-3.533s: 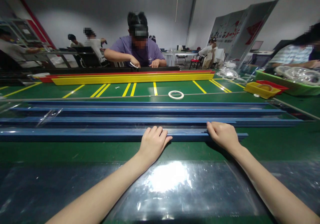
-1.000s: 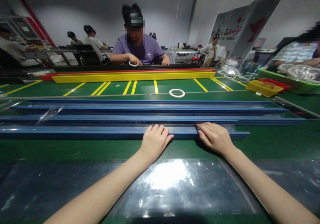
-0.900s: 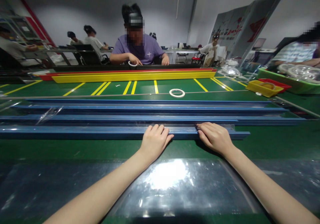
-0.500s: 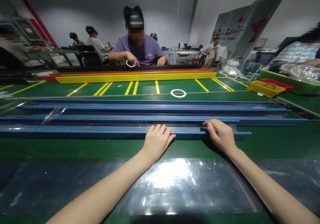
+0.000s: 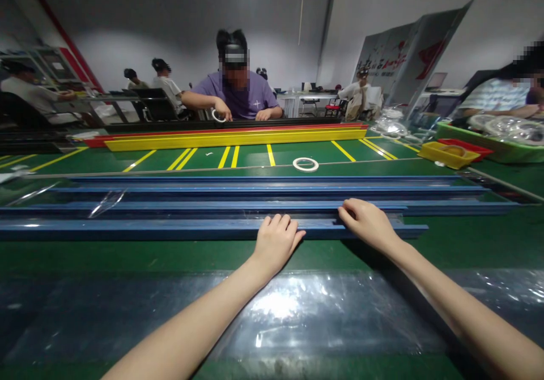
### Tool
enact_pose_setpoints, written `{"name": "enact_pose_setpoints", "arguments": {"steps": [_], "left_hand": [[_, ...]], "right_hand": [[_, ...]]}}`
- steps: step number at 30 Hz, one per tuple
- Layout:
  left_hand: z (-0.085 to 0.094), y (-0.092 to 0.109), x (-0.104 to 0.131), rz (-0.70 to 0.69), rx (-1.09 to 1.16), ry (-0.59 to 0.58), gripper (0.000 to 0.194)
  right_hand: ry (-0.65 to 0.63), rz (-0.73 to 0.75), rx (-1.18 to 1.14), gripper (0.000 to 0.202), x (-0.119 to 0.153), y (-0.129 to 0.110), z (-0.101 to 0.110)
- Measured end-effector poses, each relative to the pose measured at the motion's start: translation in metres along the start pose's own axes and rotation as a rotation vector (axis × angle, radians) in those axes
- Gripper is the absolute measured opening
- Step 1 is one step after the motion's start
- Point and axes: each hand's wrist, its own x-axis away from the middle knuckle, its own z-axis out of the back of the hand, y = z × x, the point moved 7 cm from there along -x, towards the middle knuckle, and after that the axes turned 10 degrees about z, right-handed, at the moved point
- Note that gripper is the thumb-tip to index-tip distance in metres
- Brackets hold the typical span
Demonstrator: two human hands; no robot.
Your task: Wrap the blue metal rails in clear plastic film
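Note:
Long blue channel strips [image 5: 127, 231] lie side by side across the green table. My left hand [image 5: 278, 241] rests over the nearest strip, its fingers wrapped over the edge and the thumb out to the right. To its right my right hand [image 5: 361, 218] is curled above the same strip, thumb and fingers pinched; whatever is between them is hidden. Clear film lies in the strips, and a crumpled piece [image 5: 107, 201] shows at the left. A wide clear sheet [image 5: 170, 317] lies flat under my forearms.
A white tape ring [image 5: 305, 165] lies beyond the strips. Behind it are yellow [image 5: 238, 138] and red strips, where a person in purple works with a ring in hand. At the right stand a yellow tray [image 5: 446, 156] and a green basket [image 5: 501, 149].
My right hand has moved slightly left along the strip, its fingers more curled. My left hand appears slightly further right, still on the strip. The camera view has shifted a little.

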Motion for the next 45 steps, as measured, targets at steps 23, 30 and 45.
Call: {"name": "enact_pose_setpoints", "arguments": {"steps": [23, 30, 45], "left_hand": [[0.002, -0.002, 0.001, 0.003, 0.020, 0.002, 0.024], [0.003, -0.003, 0.000, 0.018, 0.023, 0.035, 0.026], [0.004, -0.003, -0.001, 0.008, 0.000, 0.074, 0.029]], "right_hand": [[0.373, 0.502, 0.327, 0.035, -0.002, -0.076, -0.007], [0.367, 0.461, 0.366, 0.037, 0.014, -0.035, 0.000], [0.314, 0.255, 0.346, 0.037, 0.022, -0.006, 0.001]]}}
